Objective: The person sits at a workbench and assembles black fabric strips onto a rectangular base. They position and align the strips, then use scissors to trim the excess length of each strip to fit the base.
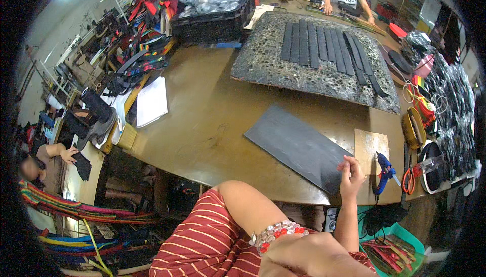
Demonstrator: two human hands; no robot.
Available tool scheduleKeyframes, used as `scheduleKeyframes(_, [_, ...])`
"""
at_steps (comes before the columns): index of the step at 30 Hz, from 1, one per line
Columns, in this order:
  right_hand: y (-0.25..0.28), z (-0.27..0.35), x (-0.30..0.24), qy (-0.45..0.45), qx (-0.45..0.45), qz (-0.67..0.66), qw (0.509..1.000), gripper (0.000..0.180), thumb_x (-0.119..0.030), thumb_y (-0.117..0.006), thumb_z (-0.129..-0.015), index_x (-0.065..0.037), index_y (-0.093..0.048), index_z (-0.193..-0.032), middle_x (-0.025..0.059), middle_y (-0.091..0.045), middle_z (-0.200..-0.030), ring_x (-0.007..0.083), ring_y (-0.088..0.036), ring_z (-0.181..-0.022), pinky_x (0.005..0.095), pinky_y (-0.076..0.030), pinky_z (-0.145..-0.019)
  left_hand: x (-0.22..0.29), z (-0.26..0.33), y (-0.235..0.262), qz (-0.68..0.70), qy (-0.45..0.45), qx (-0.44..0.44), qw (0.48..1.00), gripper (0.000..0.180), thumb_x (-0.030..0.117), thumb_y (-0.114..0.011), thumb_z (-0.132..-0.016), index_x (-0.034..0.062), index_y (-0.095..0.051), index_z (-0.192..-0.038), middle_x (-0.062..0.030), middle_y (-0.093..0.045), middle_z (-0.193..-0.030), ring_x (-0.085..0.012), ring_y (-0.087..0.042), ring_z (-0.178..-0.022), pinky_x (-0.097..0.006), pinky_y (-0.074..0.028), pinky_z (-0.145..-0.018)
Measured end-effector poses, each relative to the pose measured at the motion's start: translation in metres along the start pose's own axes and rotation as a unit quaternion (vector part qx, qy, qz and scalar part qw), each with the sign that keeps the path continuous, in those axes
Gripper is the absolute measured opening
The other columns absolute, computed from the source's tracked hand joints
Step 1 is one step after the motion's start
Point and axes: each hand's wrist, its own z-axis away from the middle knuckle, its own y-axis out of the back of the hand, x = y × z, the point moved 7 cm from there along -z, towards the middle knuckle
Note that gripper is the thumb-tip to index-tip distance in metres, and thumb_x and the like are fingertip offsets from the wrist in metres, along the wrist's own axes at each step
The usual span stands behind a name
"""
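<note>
Black sheet (298,145): right hand (353,178) is hiding some edge
Striped garment (197,236): running out of view, near side

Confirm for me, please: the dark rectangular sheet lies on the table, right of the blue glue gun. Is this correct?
Not quite: the head view shows the dark rectangular sheet left of the blue glue gun, not right. It does lie on the table.

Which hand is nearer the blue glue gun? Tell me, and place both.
Right. The right hand is just left of the blue glue gun, apart from it; the left hand is farther off, lower left, close to the camera.
</note>
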Motion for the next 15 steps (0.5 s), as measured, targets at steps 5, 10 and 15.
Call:
scheduleKeyframes(5, [-0.001,0.007,0.016,-0.044,0.005,0.037,0.998,0.013,0.000,-0.054,-0.091,0.000,-0.064,-0.099,0.0082,-0.065,-0.076,0.0131,-0.064,-0.068,0.0255,-0.052,-0.061,-0.011,0.000,0.002,-0.005,0.072,-0.035,0.997,0.095,0.053,-0.043,-0.095,-0.0229,-0.006,-0.138,-0.0364,-0.040,-0.135,-0.0488,-0.036,-0.130,-0.058,-0.025,-0.110])
scheduleKeyframes(10, [-0.010,0.008,0.019,-0.038,-0.021,0.039,0.998,0.013,0.001,-0.054,-0.090,0.001,-0.064,-0.099,0.0082,-0.065,-0.079,0.0132,-0.064,-0.068,0.0264,-0.052,-0.063,-0.022,0.008,-0.002,0.010,0.125,0.028,0.992,0.114,0.067,-0.046,-0.086,-0.0219,0.002,-0.139,-0.0390,-0.030,-0.141,-0.0457,-0.034,-0.133,-0.047,-0.031,-0.110])
scheduleKeyframes(15, [-0.013,0.005,0.019,-0.040,-0.030,0.029,0.998,0.013,0.001,-0.053,-0.091,0.001,-0.064,-0.099,0.0080,-0.064,-0.079,0.0134,-0.064,-0.069,0.0263,-0.052,-0.064,-0.023,0.001,0.001,-0.067,0.141,0.019,0.988,0.117,0.073,-0.046,-0.082,-0.0216,-0.005,-0.139,-0.0402,-0.033,-0.135,-0.0357,-0.041,-0.129,-0.039,-0.021,-0.105])
